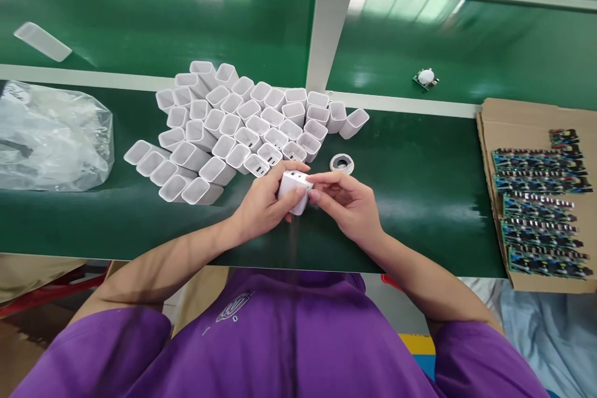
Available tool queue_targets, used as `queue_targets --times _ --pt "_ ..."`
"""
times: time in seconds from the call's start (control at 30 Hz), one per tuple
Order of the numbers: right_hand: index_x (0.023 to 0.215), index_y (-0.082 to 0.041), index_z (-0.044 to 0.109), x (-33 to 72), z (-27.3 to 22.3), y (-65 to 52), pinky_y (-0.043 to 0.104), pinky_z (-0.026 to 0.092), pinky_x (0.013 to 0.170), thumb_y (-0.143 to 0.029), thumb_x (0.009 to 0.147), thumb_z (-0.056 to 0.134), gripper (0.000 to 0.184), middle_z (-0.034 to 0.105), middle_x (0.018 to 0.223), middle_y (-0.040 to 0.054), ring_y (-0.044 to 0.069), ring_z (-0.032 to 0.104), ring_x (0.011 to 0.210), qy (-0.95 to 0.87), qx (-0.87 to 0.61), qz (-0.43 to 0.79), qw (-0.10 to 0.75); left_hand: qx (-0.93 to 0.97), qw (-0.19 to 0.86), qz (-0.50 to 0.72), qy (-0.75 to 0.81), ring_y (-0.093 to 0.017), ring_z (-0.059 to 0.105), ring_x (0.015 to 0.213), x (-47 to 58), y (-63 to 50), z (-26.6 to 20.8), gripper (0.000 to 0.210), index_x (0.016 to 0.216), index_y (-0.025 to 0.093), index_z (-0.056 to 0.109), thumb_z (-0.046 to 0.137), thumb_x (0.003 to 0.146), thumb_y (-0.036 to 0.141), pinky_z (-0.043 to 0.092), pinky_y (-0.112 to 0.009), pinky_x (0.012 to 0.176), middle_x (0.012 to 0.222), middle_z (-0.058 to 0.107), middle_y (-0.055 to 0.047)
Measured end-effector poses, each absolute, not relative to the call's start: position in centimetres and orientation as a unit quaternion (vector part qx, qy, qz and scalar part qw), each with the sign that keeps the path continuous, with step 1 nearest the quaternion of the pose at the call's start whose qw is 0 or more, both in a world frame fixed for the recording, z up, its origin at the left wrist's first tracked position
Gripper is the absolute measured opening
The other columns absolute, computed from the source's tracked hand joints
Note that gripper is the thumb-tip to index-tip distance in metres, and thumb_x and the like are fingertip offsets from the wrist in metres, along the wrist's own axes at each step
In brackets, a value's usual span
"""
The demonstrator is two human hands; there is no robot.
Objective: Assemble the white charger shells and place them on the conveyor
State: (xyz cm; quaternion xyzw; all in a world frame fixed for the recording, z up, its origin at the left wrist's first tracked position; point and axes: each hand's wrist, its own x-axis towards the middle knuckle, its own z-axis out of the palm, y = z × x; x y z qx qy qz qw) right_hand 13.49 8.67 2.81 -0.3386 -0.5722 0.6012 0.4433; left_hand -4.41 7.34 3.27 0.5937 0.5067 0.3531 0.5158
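My left hand [263,202] is closed around a white charger housing [293,189], whose end with dark port slots faces up and away from me. My right hand [347,202] is at the housing's right side, thumb and forefinger nearly together by its edge. Whatever lies between those fingertips is too small to make out. Just beyond my right hand a small white roll [342,163] with a dark centre lies on the green bench. Many white open-ended housings [231,124] stand and lean close together past my left hand; slots show inside a few of them.
A clear plastic bag [56,137] lies at the left. On the right, a cardboard sheet [489,127] carries rows of circuit boards [541,211]. Behind the white rail are a lone white housing [43,41] and a small board with a white part [426,79].
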Motion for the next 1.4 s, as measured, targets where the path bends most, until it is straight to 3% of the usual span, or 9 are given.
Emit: queue_targets --times 0.27,0.67,0.77,0.93,1.03,1.2,1.4 --pt "0.095 -0.020 0.071 13.4 2.8 8.3 0.026 0.062 0.074 -0.039 0.083 0.071 0.023 0.074 0.088 0.0018 0.013 0.071 0.076 -0.583 -0.371 0.581 0.430 0.637 0.443 0.353 0.524 -0.009 0.056 0.044 -4.4 7.3 3.2 0.030 0.105 0.021 0.057 0.059 0.083 0.041 0.043 -0.020 0.043 0.070 0.064 0.003" --pt "0.093 -0.021 0.072 13.3 2.3 7.8 0.027 0.062 0.072 -0.028 0.086 0.068 0.011 0.074 0.087 0.0013 0.014 0.071 0.077 -0.617 -0.364 0.532 0.453 0.647 0.384 0.355 0.554 -0.012 0.058 0.060 -4.1 7.4 3.1 0.029 0.093 0.019 0.056 0.059 0.071 0.039 0.046 -0.023 0.055 0.081 0.067 -0.001" --pt "0.093 -0.021 0.073 13.3 2.4 7.9 0.026 0.062 0.070 -0.030 0.086 0.068 0.012 0.074 0.088 0.0017 0.014 0.071 0.076 -0.620 -0.363 0.525 0.456 0.628 0.422 0.360 0.546 -0.013 0.059 0.058 -4.1 7.4 2.9 0.031 0.095 0.019 0.055 0.059 0.075 0.043 0.046 -0.023 0.053 0.078 0.067 -0.001" --pt "0.097 -0.020 0.072 13.3 2.4 8.2 0.024 0.062 0.070 -0.034 0.088 0.067 0.018 0.073 0.086 0.0010 0.011 0.070 0.072 -0.594 -0.357 0.564 0.448 0.559 0.572 0.364 0.477 -0.012 0.058 0.045 -4.3 7.4 2.3 0.040 0.106 0.021 0.051 0.049 0.087 0.056 0.044 -0.023 0.042 0.070 0.065 0.001" --pt "0.097 -0.020 0.071 13.3 2.5 8.2 0.023 0.061 0.071 -0.030 0.087 0.068 0.015 0.073 0.087 0.0008 0.011 0.070 0.073 -0.587 -0.354 0.569 0.453 0.558 0.577 0.364 0.472 -0.013 0.060 0.046 -4.3 7.4 2.2 0.040 0.108 0.020 0.051 0.048 0.089 0.055 0.046 -0.023 0.044 0.069 0.066 0.001" --pt "0.095 -0.020 0.070 13.3 2.5 8.1 0.023 0.060 0.071 -0.024 0.086 0.068 0.010 0.072 0.087 0.0005 0.011 0.069 0.075 -0.602 -0.345 0.551 0.463 0.616 0.489 0.365 0.499 -0.012 0.060 0.051 -4.2 7.3 2.7 0.034 0.107 0.020 0.051 0.051 0.088 0.047 0.048 -0.024 0.050 0.074 0.066 0.000" --pt "0.099 -0.021 0.068 13.5 2.1 8.1 0.024 0.056 0.069 -0.023 0.090 0.062 0.011 0.068 0.085 0.0008 0.011 0.065 0.074 -0.672 -0.329 0.472 0.466 0.714 0.307 0.376 0.504 -0.014 0.065 0.069 -4.7 7.2 2.7 0.033 0.109 0.019 0.054 0.057 0.084 0.041 0.052 -0.025 0.063 0.099 0.070 -0.005"
